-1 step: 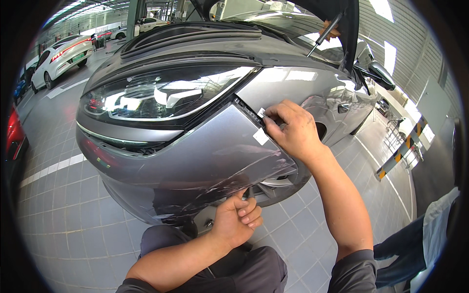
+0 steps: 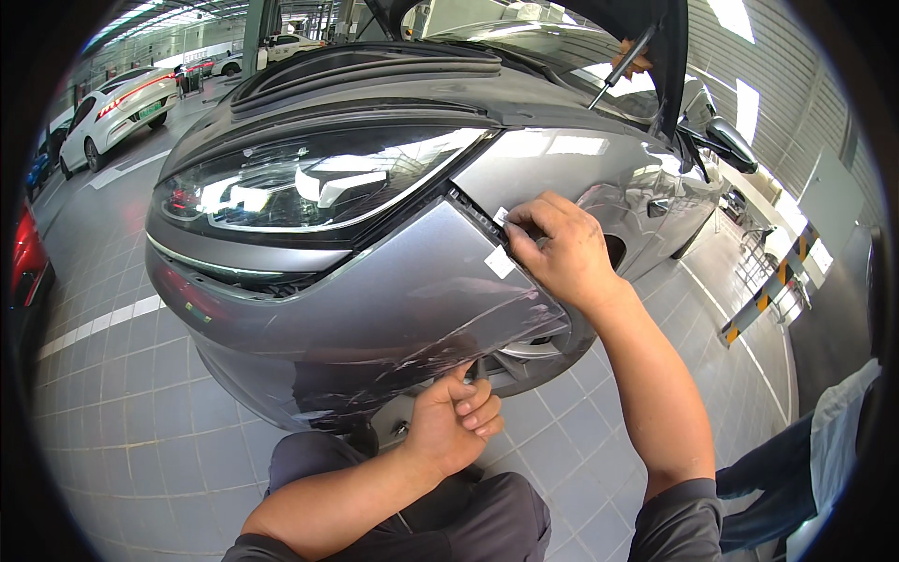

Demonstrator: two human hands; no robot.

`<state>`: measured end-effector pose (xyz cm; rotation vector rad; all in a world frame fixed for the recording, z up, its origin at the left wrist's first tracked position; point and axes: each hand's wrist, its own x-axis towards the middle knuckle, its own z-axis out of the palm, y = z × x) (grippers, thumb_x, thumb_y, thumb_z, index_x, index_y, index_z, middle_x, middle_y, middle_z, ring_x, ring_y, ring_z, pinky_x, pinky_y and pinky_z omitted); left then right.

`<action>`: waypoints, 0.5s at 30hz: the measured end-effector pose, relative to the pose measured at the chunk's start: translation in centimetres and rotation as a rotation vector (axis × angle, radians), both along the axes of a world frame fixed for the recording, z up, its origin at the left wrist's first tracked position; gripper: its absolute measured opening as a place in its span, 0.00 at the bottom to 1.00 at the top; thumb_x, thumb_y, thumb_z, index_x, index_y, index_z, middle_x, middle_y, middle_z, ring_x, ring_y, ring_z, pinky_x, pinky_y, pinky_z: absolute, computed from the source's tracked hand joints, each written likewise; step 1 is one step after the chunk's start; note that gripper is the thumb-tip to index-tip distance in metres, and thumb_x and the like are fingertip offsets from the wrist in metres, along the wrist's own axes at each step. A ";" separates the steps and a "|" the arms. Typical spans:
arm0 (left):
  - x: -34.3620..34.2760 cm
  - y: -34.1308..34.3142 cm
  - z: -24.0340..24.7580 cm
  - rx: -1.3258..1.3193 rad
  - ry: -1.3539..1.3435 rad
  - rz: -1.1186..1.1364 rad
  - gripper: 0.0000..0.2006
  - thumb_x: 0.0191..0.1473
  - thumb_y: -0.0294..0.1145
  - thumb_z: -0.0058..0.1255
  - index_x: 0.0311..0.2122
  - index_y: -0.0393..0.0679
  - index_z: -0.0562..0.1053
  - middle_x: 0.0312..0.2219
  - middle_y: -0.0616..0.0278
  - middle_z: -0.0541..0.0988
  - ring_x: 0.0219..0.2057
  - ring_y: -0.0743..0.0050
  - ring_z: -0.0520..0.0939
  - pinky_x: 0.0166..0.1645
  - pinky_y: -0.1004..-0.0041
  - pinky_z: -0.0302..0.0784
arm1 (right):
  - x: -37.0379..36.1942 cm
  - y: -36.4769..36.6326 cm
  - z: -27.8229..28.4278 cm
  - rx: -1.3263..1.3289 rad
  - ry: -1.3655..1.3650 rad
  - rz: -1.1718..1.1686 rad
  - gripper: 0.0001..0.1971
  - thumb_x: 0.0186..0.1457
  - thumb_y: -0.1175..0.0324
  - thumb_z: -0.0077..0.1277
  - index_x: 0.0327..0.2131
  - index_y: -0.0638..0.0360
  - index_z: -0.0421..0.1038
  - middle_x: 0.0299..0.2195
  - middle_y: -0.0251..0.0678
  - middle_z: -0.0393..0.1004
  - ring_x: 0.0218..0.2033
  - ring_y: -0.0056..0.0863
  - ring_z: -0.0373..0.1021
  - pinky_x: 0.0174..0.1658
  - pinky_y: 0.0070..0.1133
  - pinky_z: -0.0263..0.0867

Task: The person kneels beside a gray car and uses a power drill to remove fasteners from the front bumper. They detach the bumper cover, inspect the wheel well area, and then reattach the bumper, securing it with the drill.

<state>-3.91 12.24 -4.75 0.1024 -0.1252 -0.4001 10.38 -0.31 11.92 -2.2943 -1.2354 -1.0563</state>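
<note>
A grey car bumper (image 2: 421, 272) with scrapes across its lower corner stands in front of me, its upper rear edge parted from the fender (image 2: 552, 164) by a dark gap. My right hand (image 2: 562, 248) pinches at that edge, thumb and fingers closed, beside two small white labels (image 2: 499, 262). Lower down, my left hand (image 2: 457, 423) is closed with its fingers curled, up against the bumper's bottom edge near the wheel (image 2: 534, 361). Something small and dark shows at its fingertips; what it is stays hidden.
Above the bumper sits the headlight (image 2: 328, 183), and the hood is raised on a strut (image 2: 623, 67). A person's dark-trousered leg (image 2: 773, 478) is at the right. A striped post (image 2: 773, 286) stands beyond. A white car (image 2: 117, 112) and a red car (image 2: 30, 248) are at the left.
</note>
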 end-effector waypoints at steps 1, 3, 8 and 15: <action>0.0 0.0 0.1 0.004 0.001 0.000 0.20 0.51 0.27 0.39 0.47 0.62 0.75 0.15 0.75 0.57 0.18 0.82 0.60 0.27 0.77 0.60 | 0.1 -0.1 0.0 0.000 -0.008 0.000 0.05 0.50 0.70 0.58 0.31 0.57 0.76 0.27 0.36 0.75 0.31 0.35 0.74 0.35 0.29 0.70; 0.0 -0.1 0.3 0.013 0.003 -0.004 0.20 0.51 0.27 0.39 0.47 0.62 0.75 0.15 0.75 0.57 0.18 0.82 0.60 0.27 0.77 0.60 | 0.1 -0.2 -0.1 0.029 0.034 0.012 0.04 0.50 0.70 0.58 0.30 0.58 0.76 0.28 0.37 0.75 0.30 0.35 0.74 0.35 0.29 0.70; 0.0 -0.1 0.4 0.005 0.036 -0.008 0.18 0.52 0.27 0.38 0.43 0.61 0.76 0.15 0.75 0.57 0.18 0.81 0.60 0.26 0.77 0.60 | 0.1 -0.2 0.1 0.084 0.186 0.037 0.04 0.51 0.71 0.57 0.30 0.60 0.76 0.28 0.39 0.75 0.29 0.37 0.74 0.35 0.28 0.70; 0.0 0.1 0.3 -0.020 0.012 -0.020 0.19 0.51 0.25 0.39 0.47 0.60 0.70 0.16 0.75 0.57 0.19 0.82 0.60 0.27 0.76 0.59 | 0.1 -0.2 0.9 0.072 0.306 0.032 0.06 0.52 0.70 0.56 0.29 0.63 0.76 0.28 0.42 0.76 0.29 0.38 0.75 0.36 0.28 0.70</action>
